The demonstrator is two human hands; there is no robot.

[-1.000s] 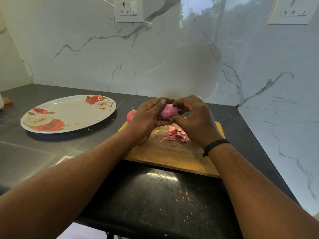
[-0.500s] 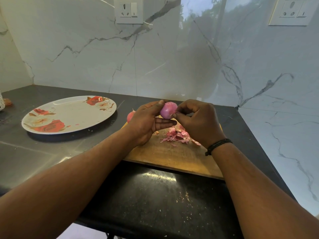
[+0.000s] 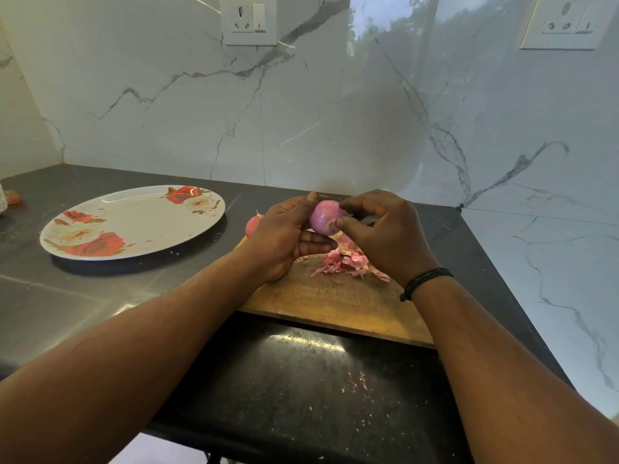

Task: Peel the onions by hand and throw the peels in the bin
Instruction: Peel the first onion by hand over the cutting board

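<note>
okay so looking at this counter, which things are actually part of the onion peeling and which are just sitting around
Part of the job:
onion being peeled, held by left hand and right hand
second onion behind the left hand
peel pile
cutting board

Just lying about:
flowered plate, no onions on it
wall sockets
No bin in view.

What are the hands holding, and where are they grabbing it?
Both hold one pink onion above the cutting board. The left hand cups its left side; the right hand pinches its right side with thumb and fingers.
</note>
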